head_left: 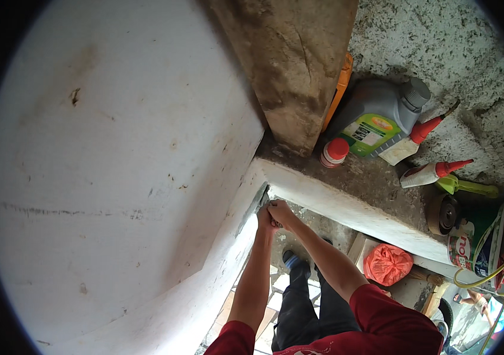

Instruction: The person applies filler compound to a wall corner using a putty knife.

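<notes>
My forearms reach forward to the inner corner of the white wall (pixel 104 148), below a concrete ledge (pixel 376 195). My left hand (pixel 265 218) and my right hand (pixel 280 213) are together there, both closed around something small and dark that I cannot make out, beside a dark grey patch (pixel 261 198) at the corner. The right hand lies over part of the left, and the fingers mostly hide what they grip.
On the ledge are a grey jug (pixel 394 106), a red-capped bottle (pixel 335 152), nozzle bottles (pixel 427 174), a tape roll (pixel 441 213) and a bucket (pixel 468 236). A red plastic bag (pixel 387 263) lies below. Another person (pixel 474 302) shows at lower right. My legs stand below my hands.
</notes>
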A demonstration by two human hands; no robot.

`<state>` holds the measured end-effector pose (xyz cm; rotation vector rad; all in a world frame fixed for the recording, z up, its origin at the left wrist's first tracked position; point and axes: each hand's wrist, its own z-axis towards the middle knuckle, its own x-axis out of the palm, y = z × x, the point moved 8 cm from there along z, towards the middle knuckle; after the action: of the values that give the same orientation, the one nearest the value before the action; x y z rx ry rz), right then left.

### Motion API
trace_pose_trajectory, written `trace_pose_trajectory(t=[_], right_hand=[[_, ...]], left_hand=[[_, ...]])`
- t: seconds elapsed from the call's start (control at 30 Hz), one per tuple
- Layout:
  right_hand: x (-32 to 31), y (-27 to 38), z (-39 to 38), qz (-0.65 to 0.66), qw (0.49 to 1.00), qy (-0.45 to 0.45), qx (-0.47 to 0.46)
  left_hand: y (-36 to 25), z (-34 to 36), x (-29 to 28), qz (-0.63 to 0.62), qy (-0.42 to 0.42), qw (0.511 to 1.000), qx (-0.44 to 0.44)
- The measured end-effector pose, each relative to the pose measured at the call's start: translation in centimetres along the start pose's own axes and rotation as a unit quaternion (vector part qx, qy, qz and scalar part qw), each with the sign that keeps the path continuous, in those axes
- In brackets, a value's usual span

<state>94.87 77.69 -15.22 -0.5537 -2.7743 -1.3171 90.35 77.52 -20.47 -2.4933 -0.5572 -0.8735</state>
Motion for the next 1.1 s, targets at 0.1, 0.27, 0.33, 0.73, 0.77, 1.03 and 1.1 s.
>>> trace_pose_trajectory(t=[0.1,0.27,0.33,0.73,0.77,1.03,1.1], right_hand=[[0.0,-1.1,0.6,-0.03,0.999,0.02,0.037],[-0.7,-5.0,-4.3,-0.047,0.996,0.061,0.038],[-1.5,-6.3,-6.9,-0.115,0.992,0.045,0.025],[1.8,4.1,-4.8,-0.682,0.695,-0.027,-0.225],[2.6,4.3,-4.2,-0.713,0.664,0.02,-0.225],[4.0,5.4,-4.1,-0.741,0.629,0.08,-0.221],[4.8,5.1,-4.2,-0.762,0.586,0.097,-0.258]], left_hand=[[0.9,1.6,-2.0,-0.036,-0.03,0.999,-0.018],[4.1,-2.8,-7.2,0.094,0.019,0.995,-0.006],[4.4,-5.7,-7.1,0.187,0.096,0.975,0.076],[3.1,-7.3,-4.4,0.002,-0.007,0.998,0.063],[2.5,-6.6,-3.9,-0.027,-0.005,0.997,0.067],[1.1,-6.9,-0.9,-0.05,0.057,0.993,0.096],[2.4,-8.6,-1.8,-0.102,0.028,0.991,0.088]])
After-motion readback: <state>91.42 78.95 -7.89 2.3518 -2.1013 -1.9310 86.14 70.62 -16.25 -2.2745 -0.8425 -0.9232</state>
